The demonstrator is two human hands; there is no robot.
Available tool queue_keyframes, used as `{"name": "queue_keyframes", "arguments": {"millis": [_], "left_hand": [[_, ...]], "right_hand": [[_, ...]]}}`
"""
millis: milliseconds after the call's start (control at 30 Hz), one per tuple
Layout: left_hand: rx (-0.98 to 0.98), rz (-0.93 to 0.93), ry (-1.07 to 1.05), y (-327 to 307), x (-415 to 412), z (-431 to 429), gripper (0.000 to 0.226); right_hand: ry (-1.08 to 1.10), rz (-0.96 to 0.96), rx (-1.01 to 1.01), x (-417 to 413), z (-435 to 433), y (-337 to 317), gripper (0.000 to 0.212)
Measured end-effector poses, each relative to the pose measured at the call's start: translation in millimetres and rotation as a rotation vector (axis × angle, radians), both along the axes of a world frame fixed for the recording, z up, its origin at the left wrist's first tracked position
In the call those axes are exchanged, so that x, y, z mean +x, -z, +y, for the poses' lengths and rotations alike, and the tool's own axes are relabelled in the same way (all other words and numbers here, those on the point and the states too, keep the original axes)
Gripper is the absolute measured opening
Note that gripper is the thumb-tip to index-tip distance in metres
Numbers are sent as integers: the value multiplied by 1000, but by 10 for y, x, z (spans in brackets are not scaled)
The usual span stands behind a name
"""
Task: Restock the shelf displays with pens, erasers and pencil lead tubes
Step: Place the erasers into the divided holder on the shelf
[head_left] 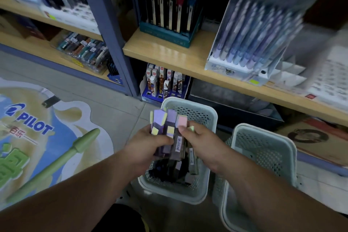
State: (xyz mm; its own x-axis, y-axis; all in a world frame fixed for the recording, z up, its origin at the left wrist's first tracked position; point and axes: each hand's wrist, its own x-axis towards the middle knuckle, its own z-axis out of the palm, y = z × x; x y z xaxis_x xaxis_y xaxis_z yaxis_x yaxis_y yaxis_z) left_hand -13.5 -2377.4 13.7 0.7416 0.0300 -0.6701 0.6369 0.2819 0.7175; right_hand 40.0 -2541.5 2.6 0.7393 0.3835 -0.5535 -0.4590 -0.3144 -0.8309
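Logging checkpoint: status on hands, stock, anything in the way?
Left hand and right hand both grip bundle of slim boxes. Bundle over basket, not yet shelved. No obstruction seen toward shelf.

Bare shelf board (165, 51) between teal pen box (167, 30) & white pen display (243, 47) — open gap, free from the front. Blue upright (105, 24) blocks further left. Over left basket (190, 104), left hand (150, 143) & right hand (199, 141) w/ pen bundle (169, 128) fill the room. Right basket (263, 133) mouth mostly open — forearm crosses its near corner.
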Motion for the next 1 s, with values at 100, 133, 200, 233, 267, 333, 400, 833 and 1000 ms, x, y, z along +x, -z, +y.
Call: {"name": "queue_keyframes", "arguments": {"millis": [100,133,200,233,267,333,400,833,1000], "left_hand": [[-42,-36,1,-306,-29,-259,34],[-44,-53,-8,-419,-35,-345,29],[-23,-94,-5,-664,-40,-521,29],[-4,-117,7,-789,-43,-615,32],[10,-134,17,-911,-45,-711,33],[14,-173,27,-1152,-56,-882,28],[18,-214,22,-1397,-79,-1035,26],[5,-280,42,-1983,64,-1793,31],[27,-266,16,-1788,355,-1893,43]], "right_hand": [[38,-76,8,-39,-223,-330,24],[62,-95,0,-62,-291,-458,27],[113,-119,-2,-106,-429,-698,29],[137,-137,9,-130,-501,-827,24],[152,-159,21,-158,-579,-966,18],[165,-196,29,-194,-748,-1238,17],[161,-220,47,-234,-940,-1519,26],[212,-284,147,-69,-1779,-2083,13],[270,-275,104,212,-1750,-1901,27]]}}
